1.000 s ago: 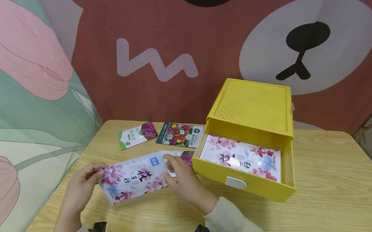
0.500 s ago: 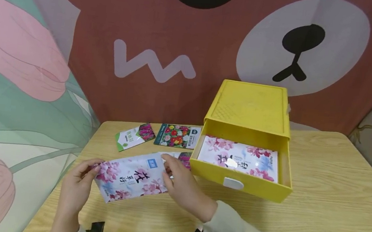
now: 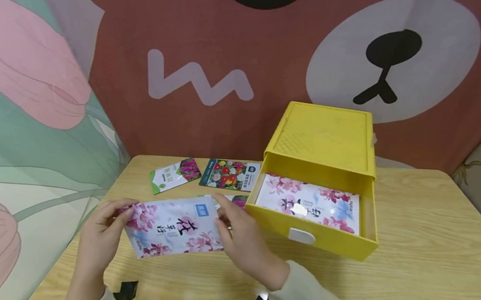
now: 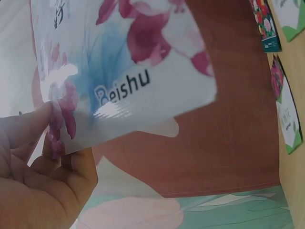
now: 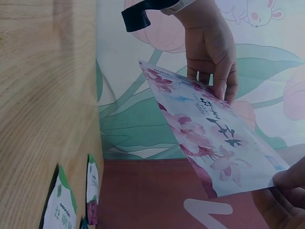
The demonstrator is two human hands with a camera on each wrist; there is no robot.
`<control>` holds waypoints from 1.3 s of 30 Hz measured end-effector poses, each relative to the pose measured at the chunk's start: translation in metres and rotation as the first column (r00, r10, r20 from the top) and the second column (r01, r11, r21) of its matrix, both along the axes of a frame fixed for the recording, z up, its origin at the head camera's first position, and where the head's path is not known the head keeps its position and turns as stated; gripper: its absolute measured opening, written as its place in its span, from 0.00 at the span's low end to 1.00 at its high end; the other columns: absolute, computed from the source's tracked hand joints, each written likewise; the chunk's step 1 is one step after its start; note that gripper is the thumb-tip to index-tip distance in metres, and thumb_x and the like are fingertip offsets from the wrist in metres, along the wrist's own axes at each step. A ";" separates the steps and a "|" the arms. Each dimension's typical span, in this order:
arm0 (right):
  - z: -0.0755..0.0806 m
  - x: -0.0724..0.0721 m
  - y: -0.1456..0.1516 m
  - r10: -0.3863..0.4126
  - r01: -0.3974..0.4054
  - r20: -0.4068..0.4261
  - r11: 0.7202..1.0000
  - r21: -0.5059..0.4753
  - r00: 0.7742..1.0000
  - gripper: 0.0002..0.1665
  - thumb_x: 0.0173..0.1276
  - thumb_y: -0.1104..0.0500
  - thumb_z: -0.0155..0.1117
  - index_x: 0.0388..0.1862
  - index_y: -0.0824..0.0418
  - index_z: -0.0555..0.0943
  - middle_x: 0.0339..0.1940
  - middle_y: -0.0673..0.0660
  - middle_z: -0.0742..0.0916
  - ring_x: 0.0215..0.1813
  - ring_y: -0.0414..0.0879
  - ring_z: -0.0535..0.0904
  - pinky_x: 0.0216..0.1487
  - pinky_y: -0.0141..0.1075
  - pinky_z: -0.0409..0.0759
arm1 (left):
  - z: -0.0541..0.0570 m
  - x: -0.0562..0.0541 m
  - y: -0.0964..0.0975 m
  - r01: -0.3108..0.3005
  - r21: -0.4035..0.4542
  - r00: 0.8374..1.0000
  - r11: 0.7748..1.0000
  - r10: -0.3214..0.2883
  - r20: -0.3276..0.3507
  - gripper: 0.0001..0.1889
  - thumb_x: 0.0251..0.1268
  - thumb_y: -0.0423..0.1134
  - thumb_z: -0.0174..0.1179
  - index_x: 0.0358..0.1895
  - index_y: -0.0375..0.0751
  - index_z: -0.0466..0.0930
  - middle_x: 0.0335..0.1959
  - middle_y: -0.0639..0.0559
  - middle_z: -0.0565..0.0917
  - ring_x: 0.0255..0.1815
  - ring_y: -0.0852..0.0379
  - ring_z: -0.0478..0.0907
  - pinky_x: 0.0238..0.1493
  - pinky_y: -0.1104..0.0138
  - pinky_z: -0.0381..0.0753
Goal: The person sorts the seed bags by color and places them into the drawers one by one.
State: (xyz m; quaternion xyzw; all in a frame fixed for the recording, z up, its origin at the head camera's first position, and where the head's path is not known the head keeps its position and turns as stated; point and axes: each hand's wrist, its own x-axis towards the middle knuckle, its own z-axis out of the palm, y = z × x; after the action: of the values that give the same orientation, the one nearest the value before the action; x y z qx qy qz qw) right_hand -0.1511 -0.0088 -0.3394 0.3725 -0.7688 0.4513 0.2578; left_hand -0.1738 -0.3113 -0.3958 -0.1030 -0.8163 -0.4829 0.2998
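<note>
A white packet with pink blossoms [image 3: 173, 229] is held above the table by both hands, its printed face up. My left hand [image 3: 99, 233] pinches its left end between thumb and fingers, close to the corner in the left wrist view. My right hand [image 3: 247, 245] pinches the other end; the right wrist view shows the thumb on top and fingers beneath. A matching blossom packet [image 3: 310, 205] lies in the pulled-out drawer [image 3: 323, 241] of a yellow box [image 3: 326, 137].
Behind the held packet lie a green-and-white flower packet [image 3: 175, 175], a dark green one with mixed flowers [image 3: 230, 174], and a third packet [image 3: 240, 200], partly covered. A printed cloth [image 3: 180, 128] hangs behind the wooden table [image 3: 425, 250].
The held packet has tilted slightly, and my right hand has shifted a little to the right. Both hands keep their hold; the yellow box and its drawer stay put.
</note>
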 end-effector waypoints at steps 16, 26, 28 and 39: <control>0.026 0.009 0.021 0.005 -0.015 -0.132 0.997 -0.070 0.991 0.24 0.55 0.72 0.57 0.52 0.65 0.68 0.26 0.53 0.75 0.28 0.40 0.71 0.31 0.23 0.73 | 0.087 0.034 0.078 0.023 0.005 0.993 1.000 -0.022 -0.112 0.09 0.49 0.17 0.52 0.35 0.24 0.77 0.28 0.54 0.75 0.26 0.63 0.68 0.25 0.80 0.68; 0.040 0.015 0.040 -0.051 0.024 -0.222 0.992 -0.126 0.974 0.16 0.66 0.58 0.46 0.50 0.63 0.70 0.26 0.53 0.77 0.28 0.41 0.71 0.30 0.24 0.73 | 0.099 0.029 0.092 0.237 -0.009 0.951 0.971 -0.234 -0.202 0.12 0.47 0.15 0.53 0.38 0.22 0.74 0.31 0.54 0.75 0.27 0.62 0.67 0.26 0.78 0.68; 0.042 0.016 0.044 -0.073 0.040 -0.234 0.989 -0.142 0.969 0.16 0.66 0.58 0.47 0.49 0.63 0.71 0.26 0.53 0.77 0.27 0.41 0.71 0.30 0.24 0.74 | 0.102 0.028 0.096 0.291 -0.009 0.935 0.957 -0.286 -0.211 0.13 0.47 0.14 0.52 0.39 0.21 0.73 0.34 0.53 0.75 0.30 0.61 0.68 0.30 0.79 0.69; 0.053 0.017 0.063 -0.123 0.070 -0.279 0.979 -0.193 0.952 0.16 0.65 0.58 0.48 0.49 0.64 0.73 0.29 0.57 0.80 0.28 0.44 0.76 0.32 0.28 0.76 | 0.112 0.019 0.120 0.366 0.015 0.900 0.931 -0.350 -0.260 0.13 0.48 0.13 0.50 0.40 0.21 0.73 0.37 0.49 0.72 0.37 0.58 0.67 0.37 0.77 0.70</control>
State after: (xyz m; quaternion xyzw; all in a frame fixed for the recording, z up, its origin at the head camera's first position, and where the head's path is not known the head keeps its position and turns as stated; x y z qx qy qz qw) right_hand -0.1343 0.0543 -0.2865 0.3714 -0.6961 0.4465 0.4220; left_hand -0.1551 -0.1912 -0.2837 -0.3021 -0.7227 -0.5385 0.3105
